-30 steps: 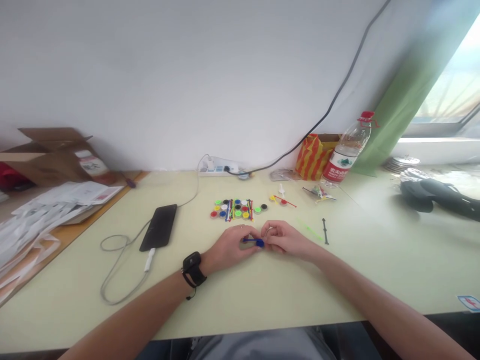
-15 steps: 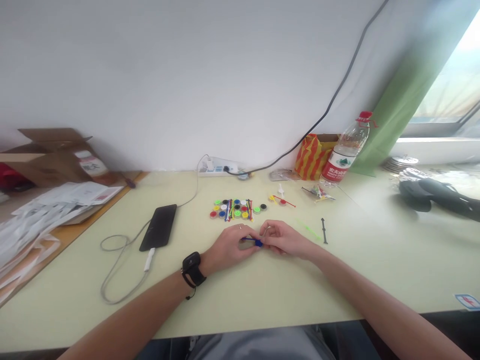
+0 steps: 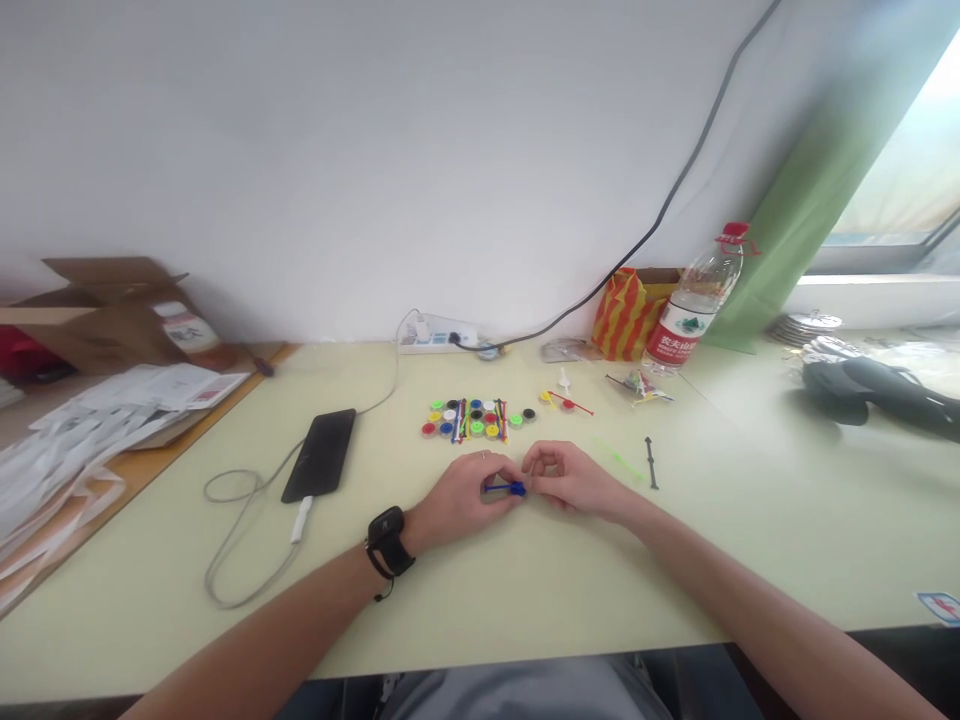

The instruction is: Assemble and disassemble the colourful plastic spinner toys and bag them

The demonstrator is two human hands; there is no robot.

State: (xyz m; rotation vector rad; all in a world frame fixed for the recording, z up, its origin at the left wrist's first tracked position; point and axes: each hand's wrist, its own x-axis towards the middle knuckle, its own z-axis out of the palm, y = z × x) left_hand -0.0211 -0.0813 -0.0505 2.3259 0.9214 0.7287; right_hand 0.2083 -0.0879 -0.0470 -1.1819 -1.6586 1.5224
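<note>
Between the fingertips of my left hand (image 3: 472,492) lies a thin blue plastic arrow stick (image 3: 499,488) with a wider blue end. My right hand (image 3: 566,478) has its thumb and fingers pinched together at that wider end; exactly what they grip there is too small to make out. Just beyond my hands, several round discs with coloured centres (image 3: 477,428) lie in rows, with coloured sticks (image 3: 460,420) among them. Right of my right hand are a dark arrow stick (image 3: 651,463) and a bright green stick (image 3: 628,466).
Left of my hands lies a phone (image 3: 320,455) with a white cable (image 3: 225,540). A power strip (image 3: 442,337) sits by the wall. At the back right stand a water bottle (image 3: 686,315) and a red-yellow bag (image 3: 622,315). Papers (image 3: 150,410) and a cardboard box (image 3: 105,310) occupy the left.
My fingers have shifted slightly around the blue stick, and more of its shaft and wider end now shows. The view has moved a little; the things on the table lie as before.
</note>
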